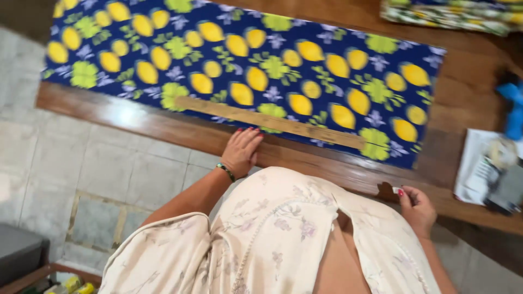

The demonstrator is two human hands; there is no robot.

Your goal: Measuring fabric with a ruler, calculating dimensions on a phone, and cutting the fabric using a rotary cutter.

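A long wooden ruler (271, 123) lies flat along the near edge of a dark blue cloth (305, 71) printed with yellow lemons and green leaves. The cloth is spread across a brown wooden worktop (468, 87), and the ruler runs slightly downhill from left to right in the view, its right end near the cloth's near right corner.

The left hand (241, 152) rests palm down on the worktop's near edge, its fingers (251, 136) stretched out flat and close together, the tips with red nails touching or just meeting the ruler's near side about midway along it. It grips nothing. A dark green bracelet (225, 171) sits on that wrist.

The right hand (417, 209) is off to the right, at the worktop's front edge and well apart from the ruler. Its fingers are curled in, and thumb and forefinger pinch a small white piece (396, 190); what the piece is cannot be told.

The person wears a pale floral garment (272, 234). Farther right on the worktop lie white papers (476, 163) with a blurred grey object on them, and a blue object (513, 109) beyond. Folded patterned cloth (452, 13) lies at the far right corner. Below is a grey tiled floor (98, 163).
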